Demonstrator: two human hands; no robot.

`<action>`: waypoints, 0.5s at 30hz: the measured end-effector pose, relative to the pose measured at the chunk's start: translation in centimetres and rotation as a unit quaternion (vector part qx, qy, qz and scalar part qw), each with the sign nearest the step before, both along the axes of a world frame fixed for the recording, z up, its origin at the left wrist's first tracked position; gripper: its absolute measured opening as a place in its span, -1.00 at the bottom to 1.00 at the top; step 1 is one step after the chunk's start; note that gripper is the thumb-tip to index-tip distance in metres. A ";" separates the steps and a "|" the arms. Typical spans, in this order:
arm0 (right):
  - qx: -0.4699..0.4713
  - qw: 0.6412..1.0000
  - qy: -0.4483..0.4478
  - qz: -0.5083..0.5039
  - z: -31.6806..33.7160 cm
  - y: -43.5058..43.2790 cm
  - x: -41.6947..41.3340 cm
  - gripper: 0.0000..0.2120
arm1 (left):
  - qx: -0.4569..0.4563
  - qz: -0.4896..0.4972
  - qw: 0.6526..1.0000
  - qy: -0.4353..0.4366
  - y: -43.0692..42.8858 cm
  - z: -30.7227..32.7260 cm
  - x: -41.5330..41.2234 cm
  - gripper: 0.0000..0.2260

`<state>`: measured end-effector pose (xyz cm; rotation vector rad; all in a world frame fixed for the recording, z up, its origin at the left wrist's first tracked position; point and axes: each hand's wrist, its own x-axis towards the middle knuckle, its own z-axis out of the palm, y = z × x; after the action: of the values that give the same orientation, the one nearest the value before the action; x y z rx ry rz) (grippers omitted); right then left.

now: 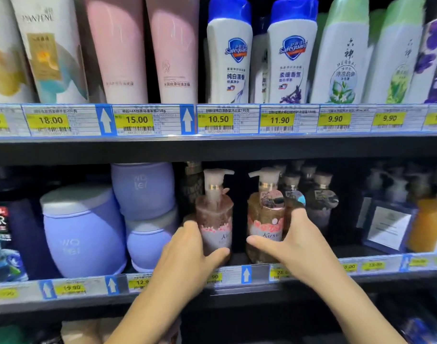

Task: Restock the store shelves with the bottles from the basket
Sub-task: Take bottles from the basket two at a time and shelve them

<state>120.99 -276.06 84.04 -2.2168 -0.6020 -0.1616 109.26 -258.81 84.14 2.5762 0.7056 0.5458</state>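
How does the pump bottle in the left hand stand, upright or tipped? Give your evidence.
Upright: the pump bottle in the left hand has its pump straight above its body. The hand hides its base.

The left pump bottle (216, 212) in my left hand (187, 253) and the right pump bottle (263, 214) in my right hand (297, 244) are clear, glossy plastic, with opaque white plastic pumps and a shiny gold-coloured band at each neck. Beside them the lavender jars (83, 234) look like smooth matt plastic with pale matt lids. Above, the white Safeguard bottles (230, 70) and pink tubes (118, 58) are smooth plastic with a soft sheen, and the paper price tags (135, 119) sit behind a glossy clear strip.
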 end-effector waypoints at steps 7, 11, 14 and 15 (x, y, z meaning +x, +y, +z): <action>0.007 1.000 -0.027 -0.001 -0.4 -0.7 -0.6 -0.52 | 0.078 -0.004 0.993 0.084 0.4 0.9 2.7 -0.64; 0.002 0.999 -0.041 -0.009 -0.2 -0.8 -1.2 -0.50 | -0.004 0.015 0.999 0.044 2.1 0.5 6.5 -0.41; -0.004 0.999 -0.045 -0.010 -0.1 -0.7 -1.1 -0.55 | -0.029 0.006 0.999 0.045 3.0 0.8 8.7 -0.47; -0.002 0.999 -0.044 -0.009 -0.1 -0.7 -1.0 -0.57 | -0.034 -0.004 0.999 0.035 3.1 1.1 9.1 -0.54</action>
<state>119.99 -276.76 83.91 -2.2278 -0.6307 -0.2692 118.36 -255.75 85.20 2.5452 0.7255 0.4232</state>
